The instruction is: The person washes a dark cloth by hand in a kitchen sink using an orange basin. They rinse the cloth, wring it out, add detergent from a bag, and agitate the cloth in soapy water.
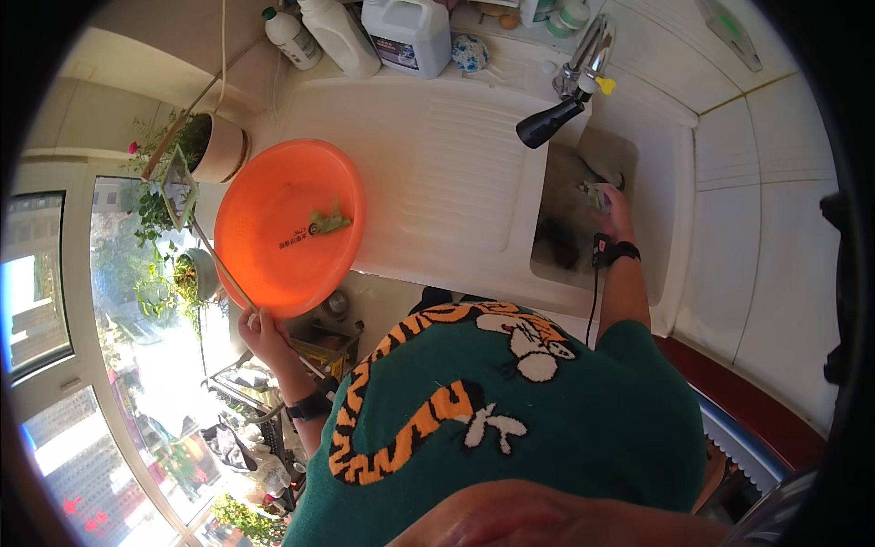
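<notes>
My left hand (265, 336) grips the thin rod handle of a small net with a green frame (179, 188), beside the lower rim of an orange plastic basin (273, 178). A crumpled-looking pale green object (331, 222) lies inside that basin, its kind unclear. Over at the right, my right hand (616, 213) is down in the sink bowl (632, 154), fingers closed around a small pale greenish object (599, 198) that they partly hide. Murky water appears to fill the bowl, with a dark shape (557, 243) near its front.
A chrome faucet (593, 51) with a black spray head (549, 123) hangs over the bowl. Between bowl and basin runs a ribbed white drainboard (465, 178). White jugs (407, 37) line the back. Potted plants (222, 147) stand by the window at left. A cable runs from my right wrist.
</notes>
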Action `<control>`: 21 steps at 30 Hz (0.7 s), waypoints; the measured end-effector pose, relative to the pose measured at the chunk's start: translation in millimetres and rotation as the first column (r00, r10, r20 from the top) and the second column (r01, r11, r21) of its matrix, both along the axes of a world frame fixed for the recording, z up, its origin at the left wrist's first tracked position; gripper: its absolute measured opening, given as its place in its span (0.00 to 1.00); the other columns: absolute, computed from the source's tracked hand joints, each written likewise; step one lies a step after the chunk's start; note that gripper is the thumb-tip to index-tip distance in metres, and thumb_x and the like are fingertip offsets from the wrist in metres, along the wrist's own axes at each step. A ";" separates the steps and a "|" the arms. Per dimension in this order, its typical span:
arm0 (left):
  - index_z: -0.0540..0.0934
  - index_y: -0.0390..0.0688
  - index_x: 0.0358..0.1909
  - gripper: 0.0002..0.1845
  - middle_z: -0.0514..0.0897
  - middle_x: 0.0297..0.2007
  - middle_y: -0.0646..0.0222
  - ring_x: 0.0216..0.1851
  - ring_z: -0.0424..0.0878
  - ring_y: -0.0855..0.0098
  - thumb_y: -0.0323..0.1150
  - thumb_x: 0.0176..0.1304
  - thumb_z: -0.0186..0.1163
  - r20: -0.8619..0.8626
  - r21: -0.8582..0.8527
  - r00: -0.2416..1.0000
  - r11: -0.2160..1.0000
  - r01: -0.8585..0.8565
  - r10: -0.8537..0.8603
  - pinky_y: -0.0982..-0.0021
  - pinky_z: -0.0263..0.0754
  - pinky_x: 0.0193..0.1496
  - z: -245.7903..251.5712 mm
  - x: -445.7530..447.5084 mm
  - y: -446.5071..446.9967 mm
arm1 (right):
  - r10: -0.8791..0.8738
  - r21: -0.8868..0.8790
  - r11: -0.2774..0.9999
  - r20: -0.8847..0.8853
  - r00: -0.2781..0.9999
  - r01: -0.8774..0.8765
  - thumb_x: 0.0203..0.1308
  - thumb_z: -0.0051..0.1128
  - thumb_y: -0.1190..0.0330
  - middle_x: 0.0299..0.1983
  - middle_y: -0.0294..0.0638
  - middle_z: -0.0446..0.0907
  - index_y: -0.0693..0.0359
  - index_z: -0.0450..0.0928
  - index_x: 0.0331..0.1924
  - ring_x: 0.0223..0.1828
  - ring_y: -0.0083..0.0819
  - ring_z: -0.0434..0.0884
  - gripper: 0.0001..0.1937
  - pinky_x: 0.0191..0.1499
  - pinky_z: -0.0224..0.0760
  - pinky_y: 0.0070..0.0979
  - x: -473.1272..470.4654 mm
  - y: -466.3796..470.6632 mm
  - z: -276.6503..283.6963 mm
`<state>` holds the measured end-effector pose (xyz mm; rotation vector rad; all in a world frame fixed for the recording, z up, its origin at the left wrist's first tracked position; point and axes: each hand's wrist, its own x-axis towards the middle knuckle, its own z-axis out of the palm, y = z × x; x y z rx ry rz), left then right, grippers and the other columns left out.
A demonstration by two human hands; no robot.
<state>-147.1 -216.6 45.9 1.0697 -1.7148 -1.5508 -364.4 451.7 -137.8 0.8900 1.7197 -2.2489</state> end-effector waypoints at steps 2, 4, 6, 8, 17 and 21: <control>0.72 0.41 0.53 0.12 0.77 0.26 0.75 0.19 0.68 0.85 0.28 0.73 0.62 0.008 0.000 1.000 1.000 0.008 -0.008 0.84 0.58 0.18 -0.1 0.5 -0.8 | -0.171 -0.173 0.971 -0.016 0.985 0.166 0.71 0.61 0.59 0.48 0.36 0.83 0.55 0.78 0.52 0.54 0.35 0.82 0.13 0.55 0.78 0.51 2.3 -4.5 15.2; 0.72 0.42 0.53 0.13 0.77 0.26 0.75 0.18 0.68 0.85 0.29 0.73 0.63 0.001 0.008 1.000 1.000 0.013 -0.013 0.84 0.57 0.18 -0.6 1.0 -1.2 | -0.208 -0.226 0.957 -0.109 0.972 0.180 0.71 0.61 0.60 0.47 0.37 0.81 0.56 0.78 0.49 0.52 0.36 0.82 0.11 0.53 0.79 0.51 2.0 -9.6 18.0; 0.71 0.42 0.55 0.14 0.78 0.27 0.75 0.18 0.67 0.85 0.30 0.73 0.63 0.027 0.031 1.000 1.000 -0.001 0.000 0.84 0.56 0.16 -1.6 1.4 -2.1 | -0.257 -0.228 0.948 -0.134 0.957 0.222 0.70 0.61 0.62 0.48 0.38 0.80 0.56 0.78 0.48 0.50 0.37 0.81 0.09 0.51 0.80 0.49 0.2 -6.8 8.1; 0.71 0.42 0.55 0.15 0.78 0.27 0.75 0.18 0.67 0.85 0.31 0.73 0.63 -0.004 0.034 1.000 0.999 0.010 -0.009 0.84 0.55 0.16 -3.6 2.5 -3.0 | -0.278 -0.152 0.954 -0.124 0.953 0.259 0.69 0.61 0.65 0.48 0.40 0.78 0.56 0.78 0.48 0.48 0.38 0.81 0.09 0.50 0.82 0.48 -1.5 -2.1 -18.0; 0.70 0.40 0.56 0.15 0.76 0.25 0.74 0.17 0.68 0.84 0.28 0.72 0.62 -0.062 0.024 0.997 0.999 0.038 -0.037 0.83 0.57 0.16 -15.8 9.3 -8.9 | 0.430 0.748 0.434 0.318 0.845 -0.502 0.65 0.56 0.63 0.52 0.47 0.81 0.64 0.79 0.53 0.52 0.46 0.81 0.17 0.50 0.78 0.42 18.1 34.1 -89.1; 0.71 0.38 0.56 0.15 0.77 0.28 0.74 0.18 0.68 0.85 0.26 0.72 0.61 -0.043 0.037 0.998 0.998 0.046 -0.044 0.83 0.58 0.17 -15.9 12.7 -11.8 | -0.035 0.698 0.689 0.299 0.954 -0.194 0.69 0.52 0.55 0.58 0.55 0.81 0.68 0.80 0.57 0.57 0.53 0.81 0.24 0.55 0.76 0.41 28.6 13.2 -73.9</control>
